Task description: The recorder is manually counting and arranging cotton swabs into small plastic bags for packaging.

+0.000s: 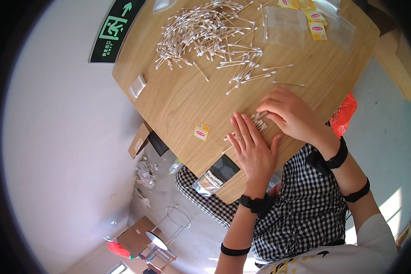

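One yellow card (202,131) on the bench (169,105) bore a printed red oval; at least three similar cards (318,31) overlapped farther off, the top ones cut off. The left hand (253,148) lay with fingers extended and thumb spread over a small group of cotton swabs (260,124), hiding many. The right hand (287,112) bent its fingers at their ends; whether they pinched one, I couldn't tell. The loose pile (201,32) was too tangled to count.
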A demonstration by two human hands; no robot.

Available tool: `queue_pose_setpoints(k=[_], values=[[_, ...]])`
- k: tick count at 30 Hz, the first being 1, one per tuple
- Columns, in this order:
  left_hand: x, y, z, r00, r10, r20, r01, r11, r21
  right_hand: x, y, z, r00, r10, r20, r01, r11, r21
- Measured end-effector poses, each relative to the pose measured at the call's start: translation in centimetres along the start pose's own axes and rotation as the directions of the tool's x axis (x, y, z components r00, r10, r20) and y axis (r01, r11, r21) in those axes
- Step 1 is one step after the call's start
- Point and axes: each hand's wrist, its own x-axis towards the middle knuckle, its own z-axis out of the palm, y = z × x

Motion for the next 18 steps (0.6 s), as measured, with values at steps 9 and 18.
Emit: queue_pose_setpoints(k=[9, 18], values=[[2.4, -0.5, -0.5, 0.999, 0.047, 0.015, -0.048, 0.994, 0.097, -0.5, 0.4, 1.0, 0.908, 0.252, -0.334, -0.144, 0.938, 0.314], [-2.3, 1.7, -0.9, 0.995, 0.026, 0.099, -0.034, 0.996, 0.080, -1.1, 0.6, 0.8, 0.897, 0.160, -0.411, -0.071, 0.972, 0.222]])
